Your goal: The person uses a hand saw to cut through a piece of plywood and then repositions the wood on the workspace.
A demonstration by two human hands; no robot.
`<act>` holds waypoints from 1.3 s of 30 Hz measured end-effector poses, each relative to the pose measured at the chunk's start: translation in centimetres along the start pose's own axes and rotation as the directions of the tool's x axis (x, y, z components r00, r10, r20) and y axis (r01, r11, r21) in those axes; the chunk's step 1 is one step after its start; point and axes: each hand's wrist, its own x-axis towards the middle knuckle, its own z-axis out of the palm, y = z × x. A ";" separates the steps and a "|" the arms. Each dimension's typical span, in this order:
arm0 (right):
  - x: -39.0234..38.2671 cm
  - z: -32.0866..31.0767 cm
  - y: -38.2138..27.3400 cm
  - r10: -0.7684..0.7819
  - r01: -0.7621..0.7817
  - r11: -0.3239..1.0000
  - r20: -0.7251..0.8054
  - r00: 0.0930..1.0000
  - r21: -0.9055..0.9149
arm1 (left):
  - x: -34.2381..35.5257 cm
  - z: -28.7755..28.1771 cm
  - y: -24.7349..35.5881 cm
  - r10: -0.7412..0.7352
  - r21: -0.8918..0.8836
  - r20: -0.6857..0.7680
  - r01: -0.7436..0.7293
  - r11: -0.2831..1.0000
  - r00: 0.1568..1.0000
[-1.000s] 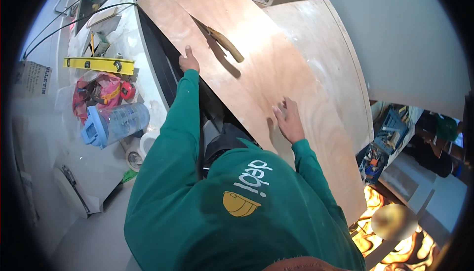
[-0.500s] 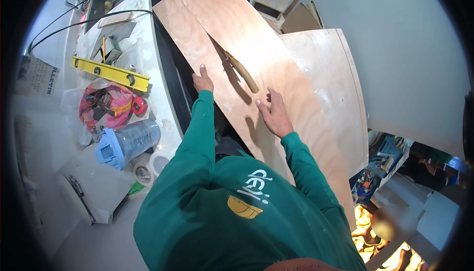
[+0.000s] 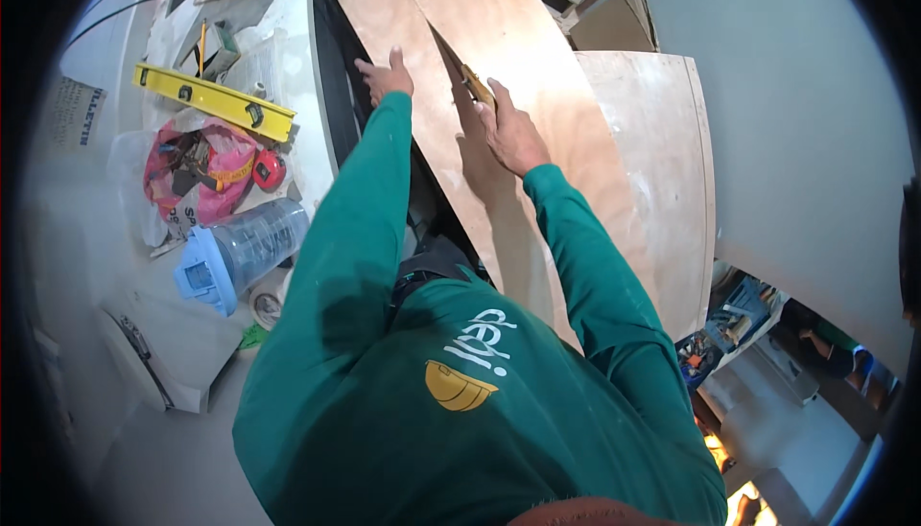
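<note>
A large plywood sheet (image 3: 566,133) lies tilted in front of me, with a long straight cut running down from its far end. In the cut stands a handsaw (image 3: 471,77) with a curved wooden handle, its dark blade slanting away. My right hand (image 3: 516,138) is closed around the handle, thumb on the near side. My left hand (image 3: 389,77) is at the sheet's left edge, its thumb and fingers spread apart and nothing held in them. The lower part of the blade is hidden by the plywood.
On the white counter at left are a yellow spirit level (image 3: 216,102), a pink bag of tools (image 3: 225,157), a red tape measure (image 3: 270,170) and a blue-lidded clear bottle (image 3: 254,243). Another plywood panel (image 3: 662,162) lies at right, by a pale wall (image 3: 806,123).
Both hands have moved farther away along the sheet. My right hand, empty before, has closed on the saw handle. The left has slid up the edge, and the view has shifted slightly.
</note>
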 end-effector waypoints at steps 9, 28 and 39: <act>-4.3 -7.4 -5.4 -0.063 0.074 0.993 0.111 0.992 -0.094 | 1.6 -0.3 -0.2 -0.007 0.039 0.007 0.007 0.999 1.000; -10.8 -5.4 -2.0 -0.206 0.200 0.975 -0.057 0.977 -0.099 | 2.0 -0.4 -1.2 0.049 -0.040 0.023 -0.048 0.998 0.999; -2.9 -0.4 1.3 -0.139 0.133 0.979 -0.029 0.990 -0.156 | 1.6 -0.4 -2.0 0.060 -0.072 0.071 -0.055 0.996 0.996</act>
